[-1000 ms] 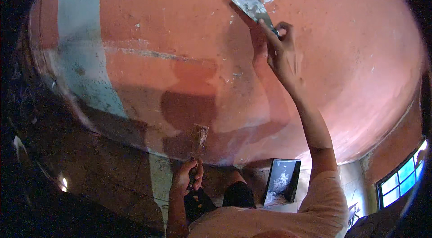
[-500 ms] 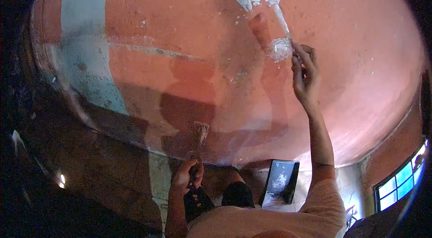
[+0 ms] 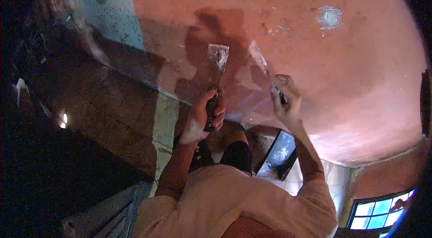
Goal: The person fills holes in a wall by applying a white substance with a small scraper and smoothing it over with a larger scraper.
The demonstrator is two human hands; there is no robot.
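I find the left scraper [image 3: 218, 59] before the red wall [image 3: 360, 76], left hand's [image 3: 207, 111] grip wrapped around its handle, presumably keeping the blade clear. The right hand's [image 3: 286, 96] grip closes around the right scraper [image 3: 258, 56], tilted. A dark tray [image 3: 285, 138] sits below, apparently within reach. No lettering is legible.

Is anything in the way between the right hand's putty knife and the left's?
Nothing visible: the right putty knife, gripped by the right hand, and the left putty knife, gripped by the left hand, stand apart with only shadowed orange wall showing between them.
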